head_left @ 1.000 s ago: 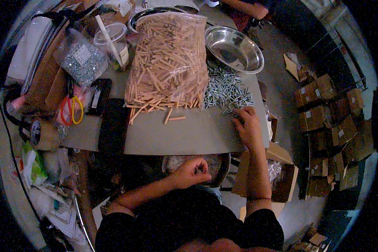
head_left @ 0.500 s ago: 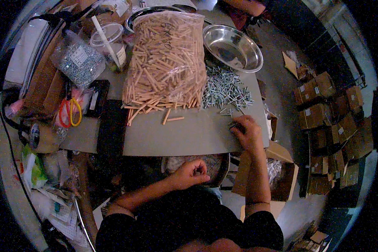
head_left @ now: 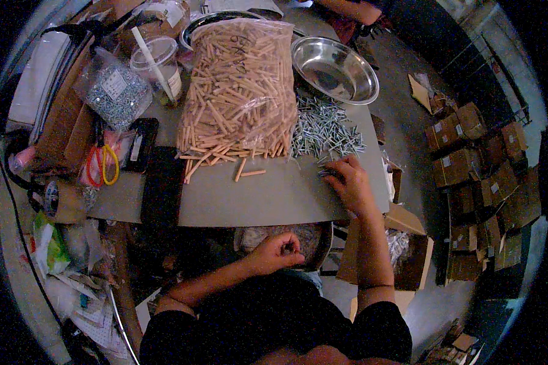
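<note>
My right hand (head_left: 352,184) is at the near edge of a loose pile of silvery screws (head_left: 326,128) on the table. Its thumb and fingers are pinched together on a few screws (head_left: 327,173). Close to my body, below the table's front edge, my left hand (head_left: 277,252) is curled closed; what it holds, if anything, is hidden in the fingers. Left of the screws lies a large clear bag of wooden dowels (head_left: 237,91), its near end spilling dowels. One loose dowel (head_left: 253,173) rests in front of it on the grey table (head_left: 256,204).
A shiny metal bowl (head_left: 338,70) stands behind the screws. At left are a bag of small metal parts (head_left: 117,91), a lidded plastic cup (head_left: 158,58), red-and-yellow-handled scissors (head_left: 102,163) and a black box (head_left: 142,145). Cartons (head_left: 456,164) are stacked on the floor at right. Another person's arm (head_left: 356,9) shows at the far edge.
My right hand has shifted slightly left and away from me, closer to the screw pile. My left hand stays where it was, still curled.
</note>
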The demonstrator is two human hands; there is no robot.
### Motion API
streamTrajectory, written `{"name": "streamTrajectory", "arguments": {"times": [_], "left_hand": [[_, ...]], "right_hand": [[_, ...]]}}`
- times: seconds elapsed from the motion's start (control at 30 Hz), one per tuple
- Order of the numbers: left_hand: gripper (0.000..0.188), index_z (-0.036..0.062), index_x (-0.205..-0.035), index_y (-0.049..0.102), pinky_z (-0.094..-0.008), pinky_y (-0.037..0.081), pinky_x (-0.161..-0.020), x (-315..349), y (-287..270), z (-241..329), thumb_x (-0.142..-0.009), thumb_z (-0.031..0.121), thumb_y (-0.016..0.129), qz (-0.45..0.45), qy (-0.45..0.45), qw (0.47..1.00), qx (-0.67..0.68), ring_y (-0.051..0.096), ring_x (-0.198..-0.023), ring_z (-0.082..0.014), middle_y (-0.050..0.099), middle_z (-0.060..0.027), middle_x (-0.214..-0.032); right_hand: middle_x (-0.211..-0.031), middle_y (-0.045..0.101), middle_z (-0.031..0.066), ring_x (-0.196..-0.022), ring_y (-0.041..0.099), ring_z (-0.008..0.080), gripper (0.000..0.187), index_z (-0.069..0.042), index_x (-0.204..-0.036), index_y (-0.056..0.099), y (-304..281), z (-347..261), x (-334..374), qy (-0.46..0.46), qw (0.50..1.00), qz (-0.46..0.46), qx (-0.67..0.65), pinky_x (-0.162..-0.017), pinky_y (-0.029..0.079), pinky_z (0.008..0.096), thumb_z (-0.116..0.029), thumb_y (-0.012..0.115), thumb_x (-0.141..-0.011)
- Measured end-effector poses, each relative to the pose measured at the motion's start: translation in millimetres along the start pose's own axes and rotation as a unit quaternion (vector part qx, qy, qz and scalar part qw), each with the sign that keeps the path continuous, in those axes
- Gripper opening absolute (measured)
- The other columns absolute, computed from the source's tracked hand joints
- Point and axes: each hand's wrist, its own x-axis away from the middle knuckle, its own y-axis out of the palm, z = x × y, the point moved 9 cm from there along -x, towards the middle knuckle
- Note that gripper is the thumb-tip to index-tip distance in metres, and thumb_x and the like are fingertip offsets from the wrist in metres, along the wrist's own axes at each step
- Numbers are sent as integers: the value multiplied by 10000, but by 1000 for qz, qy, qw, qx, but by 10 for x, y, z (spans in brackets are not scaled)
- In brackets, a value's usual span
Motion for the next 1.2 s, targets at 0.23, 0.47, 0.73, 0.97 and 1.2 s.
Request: {"name": "streamTrajectory", "arguments": {"times": [0.23, 0.47, 0.73, 0.97, 1.2], "left_hand": [[262, 74, -845, 530, -256, 427, -670, -69, -17, -105, -793, 272, 695, 17, 15, 999, -40, 493, -726, -84, 553, 4, -782], [234, 66, -868, 556, -256, 452, -725, -201, 96, -324, -775, 203, 721, -27, -134, 985, 108, 534, -784, -110, 564, 10, -808], [391, 46, -1094, 540, -299, 472, -822, -290, 315, -488, -764, 144, 725, -101, -69, 964, 234, 556, -899, -133, 597, -13, -975], [447, 24, -1144, 512, -317, 465, -841, -141, 145, 227, -783, 190, 715, -100, 22, 986, 134, 553, -968, -159, 589, -59, -1045], [345, 8, -1063, 544, -340, 465, -837, 63, -221, 566, -799, 183, 679, 102, 122, 985, -70, 580, -962, -257, 600, -134, -1020]], "right_hand": [[-939, 518, 122, -771, 568, 285, 213, -53, -928, 636, -64, -95, -7, -29, 999, 25, -3, -699, 488, 341, -19, 666, -721], [-964, 542, 123, -861, 569, 306, 199, -69, -919, 637, 160, -242, 182, -66, 993, -101, 10, -747, 481, 351, 1, 620, -733], [-987, 566, 114, -895, 571, 311, 297, -85, -973, 645, 437, -827, 809, -106, 954, -252, -121, -785, 485, 356, -5, 630, -687], [-1058, 553, 108, -989, 532, 312, 260, -95, -907, 644, 247, -1059, 884, -174, 955, -223, -94, -824, 469, 394, -23, 676, -658], [-975, 576, 112, -939, 555, 303, 220, -63, -837, 607, 66, -1048, 905, -154, 971, -132, -127, -791, 477, 384, -44, 726, -653]]}}
